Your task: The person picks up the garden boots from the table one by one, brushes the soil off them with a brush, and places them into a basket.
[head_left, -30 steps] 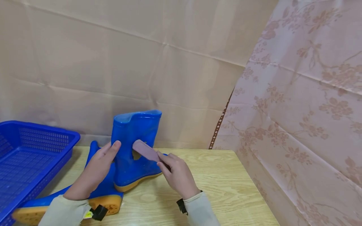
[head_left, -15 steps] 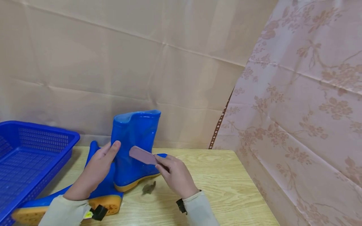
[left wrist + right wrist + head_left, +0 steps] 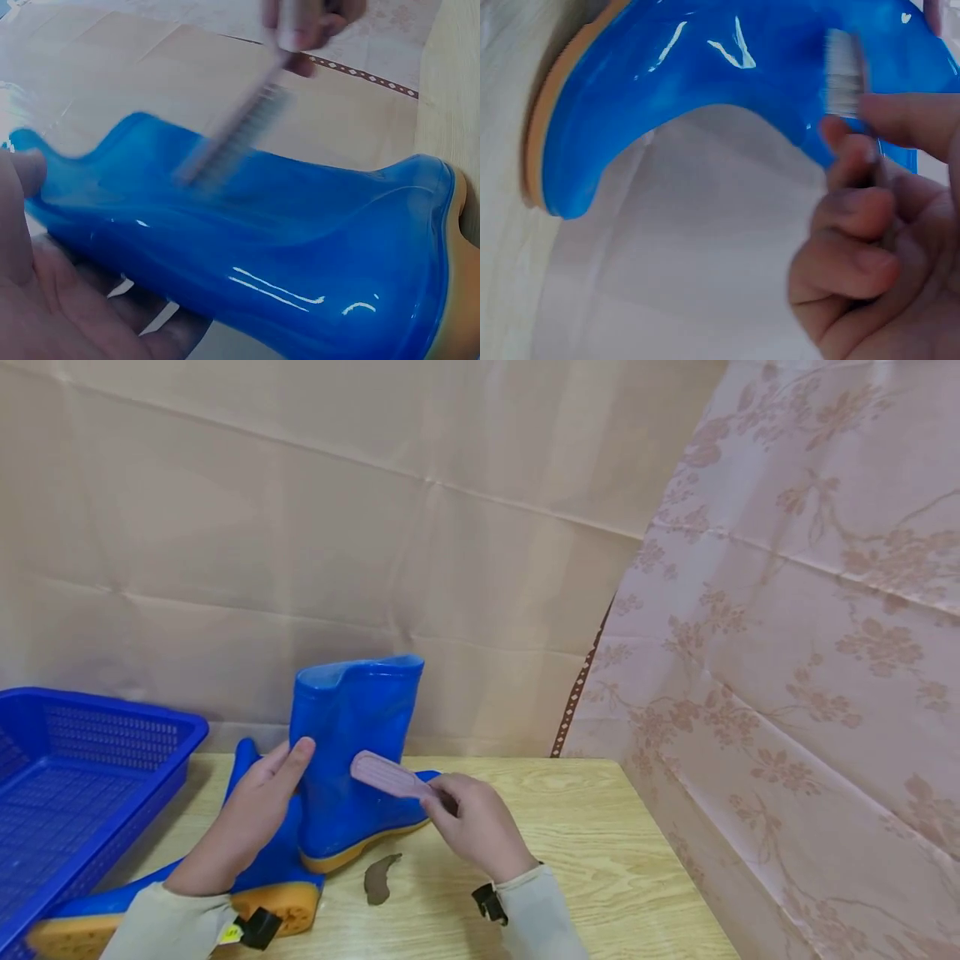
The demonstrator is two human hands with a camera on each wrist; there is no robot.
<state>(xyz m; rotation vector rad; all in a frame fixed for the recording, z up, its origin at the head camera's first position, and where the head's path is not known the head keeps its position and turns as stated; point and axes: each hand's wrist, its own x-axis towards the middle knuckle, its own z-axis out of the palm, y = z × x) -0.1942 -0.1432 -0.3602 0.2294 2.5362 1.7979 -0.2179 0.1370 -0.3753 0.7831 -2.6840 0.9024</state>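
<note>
A blue rubber boot [image 3: 356, 768] with a yellow-orange sole stands upright on the table. My left hand [image 3: 251, 810] grips its shaft from the left, thumb on the near side and fingers behind. In my right hand [image 3: 480, 827] is the handle of a pinkish brush [image 3: 386, 775]. Its pale bristles [image 3: 844, 75] face the boot's side; the brush is blurred in the left wrist view, and whether the bristles touch the boot I cannot tell. A flat brown piece, like mud or clay [image 3: 379, 880], lies on the table in front of the boot.
A second blue boot [image 3: 273, 860] lies on its side behind my left forearm, its yellow-orange sole toward me. The blue plastic basket [image 3: 161, 760] stands at the left. Beige cloth [image 3: 480, 568] hangs behind the wood-grain table [image 3: 592, 835], floral cloth [image 3: 825, 652] at the right.
The brown piece has dropped from the boot's shaft onto the table. My right hand has moved the brush down a little, then slightly right; my left hand keeps its hold on the boot.
</note>
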